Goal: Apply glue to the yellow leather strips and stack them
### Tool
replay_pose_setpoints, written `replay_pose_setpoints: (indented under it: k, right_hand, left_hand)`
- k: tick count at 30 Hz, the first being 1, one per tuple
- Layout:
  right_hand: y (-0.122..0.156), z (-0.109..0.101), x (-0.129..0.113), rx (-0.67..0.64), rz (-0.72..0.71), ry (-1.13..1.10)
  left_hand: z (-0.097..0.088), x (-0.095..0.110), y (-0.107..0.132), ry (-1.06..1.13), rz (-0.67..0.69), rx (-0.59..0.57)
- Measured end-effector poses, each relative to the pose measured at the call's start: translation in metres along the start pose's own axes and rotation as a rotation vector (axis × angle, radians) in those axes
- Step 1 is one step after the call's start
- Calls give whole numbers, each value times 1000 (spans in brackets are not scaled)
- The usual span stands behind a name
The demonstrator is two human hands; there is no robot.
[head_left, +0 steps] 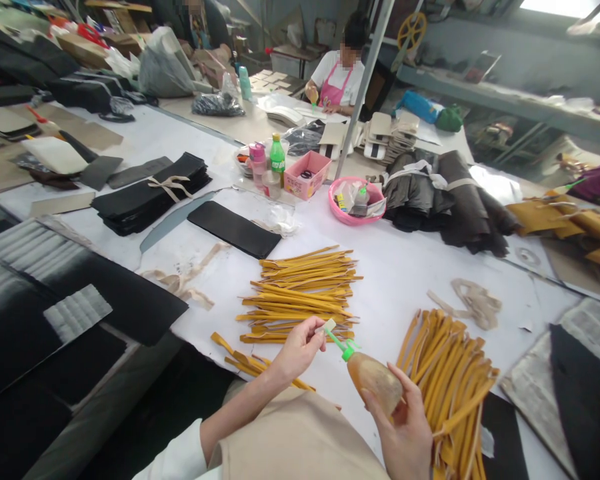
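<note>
My right hand (pixel 407 427) is wrapped round a squeeze bottle (pixel 375 381) of amber liquid, its green nozzle pointing up and left. At the nozzle's tip, a small pale tab (pixel 327 326) is pinched between the fingers of my left hand (pixel 300 350). Nozzle and tab look to be touching. Just beyond lie rows of mustard-yellow strips (pixel 300 293) on the white table (pixel 380 273). A few more strips (pixel 245 360) lie beside my left forearm. Right of the bottle, a thicker pile of yellow strips (pixel 450 380) partly lies over a black sheet.
Black panels (pixel 235 229) and a tied black stack (pixel 153 193) lie to the left. Farther back stand a pink basket (pixel 357 217), a pink box (pixel 307 175) and a green-labelled bottle (pixel 277 160). A co-worker in a pink apron (pixel 336 83) sits across the table.
</note>
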State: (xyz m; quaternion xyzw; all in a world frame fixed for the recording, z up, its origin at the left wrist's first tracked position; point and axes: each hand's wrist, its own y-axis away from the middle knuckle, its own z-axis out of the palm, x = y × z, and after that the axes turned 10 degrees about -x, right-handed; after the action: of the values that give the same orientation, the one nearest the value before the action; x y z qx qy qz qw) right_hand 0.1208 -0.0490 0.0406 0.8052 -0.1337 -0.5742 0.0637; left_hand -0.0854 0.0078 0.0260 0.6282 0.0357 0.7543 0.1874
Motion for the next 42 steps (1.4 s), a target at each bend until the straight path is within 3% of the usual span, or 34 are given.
replay_pose_setpoints:
  k: [7, 13, 20, 26, 32, 37, 42]
  right_hand:
    - [-3, -15, -3, -10, -18, 78]
    - [-4, -12, -2, 12, -93, 157]
    - [-8, -22, 0, -61, -10, 57]
    - [-6, -36, 14, 50, 99, -171]
    - [-2, -44, 29, 165, 120, -281]
    - [-1, -52, 42, 257, 134, -349]
    - [0, -65, 48, 362, 129, -391]
  left_hand:
    - [-2, -1, -1, -102, 6, -3]
    - [0, -1, -1, -126, -12, -23]
    - [-4, -1, -2, -138, -30, -2]
    - [-14, 1, 1, -478, -4, 35]
    - [-12, 22, 2, -717, 112, 26]
    - [3, 19, -26, -806, 120, -31]
    - [25, -14, -78, -1078, 110, -210]
